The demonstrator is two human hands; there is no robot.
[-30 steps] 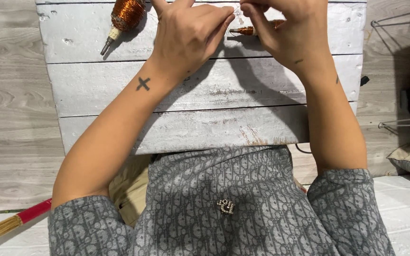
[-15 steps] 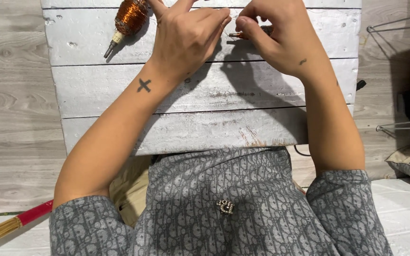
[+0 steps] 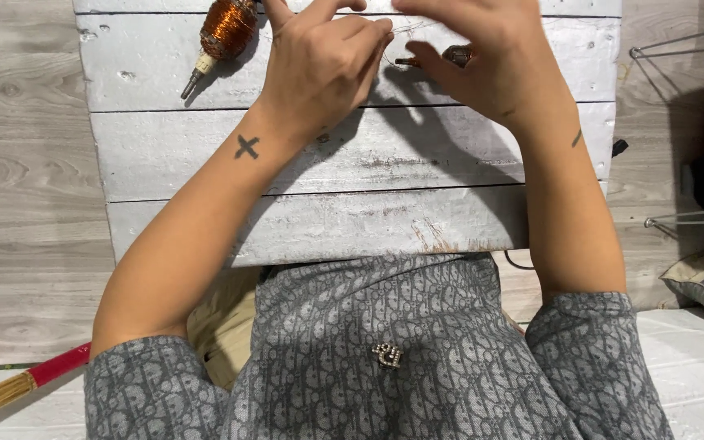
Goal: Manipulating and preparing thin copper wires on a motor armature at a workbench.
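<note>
While both of your hands work at the far edge of the bench (image 3: 344, 163), your left hand (image 3: 319, 69) is loosely curled, fingers bent and bunched toward the thumb, pinching what looks like a very thin wire (image 3: 405, 28) that runs across to the other hand. Your right hand (image 3: 490, 57) is half open, fingers arched over a small dark metal part (image 3: 450, 55) with a coppery tip, which lies on the bench under your fingertips; whether you grip it or only touch it cannot be told. Off to the left of your left hand, well apart from the small part, lies a spool of copper wire (image 3: 223, 28), glossy orange-brown, wound on a shaft with a pale collar and a grey metal tip. You have a bench of rough planks painted white, worn and flaked, with rusty stains near the edge closest to you. Beside it, the floor (image 3: 18, 204) is grey wood-grain. A broom handle (image 3: 22, 387) with a red band and straw-coloured fibres lies at lower left.
</note>
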